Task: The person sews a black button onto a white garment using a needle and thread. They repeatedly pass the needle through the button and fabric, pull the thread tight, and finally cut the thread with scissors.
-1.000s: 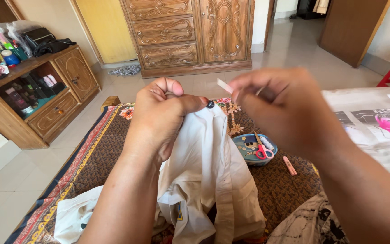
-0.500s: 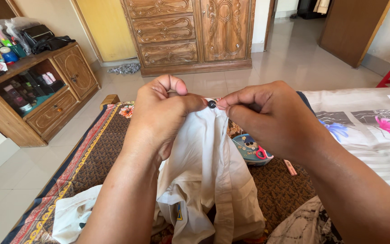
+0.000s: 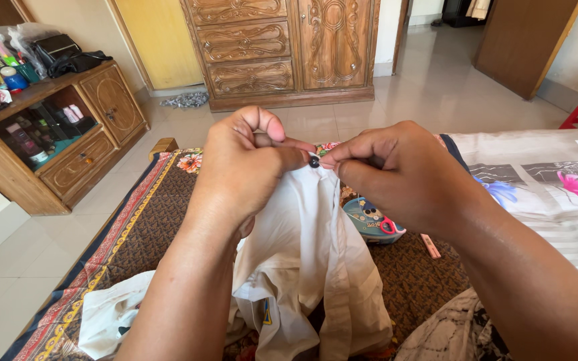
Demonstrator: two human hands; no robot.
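Note:
A cream shirt (image 3: 306,261) hangs bunched from my left hand (image 3: 245,167), which pinches its top edge. A small dark button (image 3: 314,161) sits on that edge, right between my two hands. The fingertips of my right hand (image 3: 396,174) are pinched together against the button; what they hold is too small to see. Below, the cloth drapes onto a patterned brown bedspread (image 3: 142,227).
A blue round tin (image 3: 368,224) with red-handled scissors lies on the bedspread behind my right hand, a pink stick (image 3: 430,245) beside it. A floral sheet (image 3: 556,187) covers the right side. A wooden cabinet (image 3: 68,140) stands left, a carved wardrobe (image 3: 282,47) ahead.
My right hand came down from a raised position, where a pale thread showed, to the button. It now pinches at the button beside my left hand, which has barely moved.

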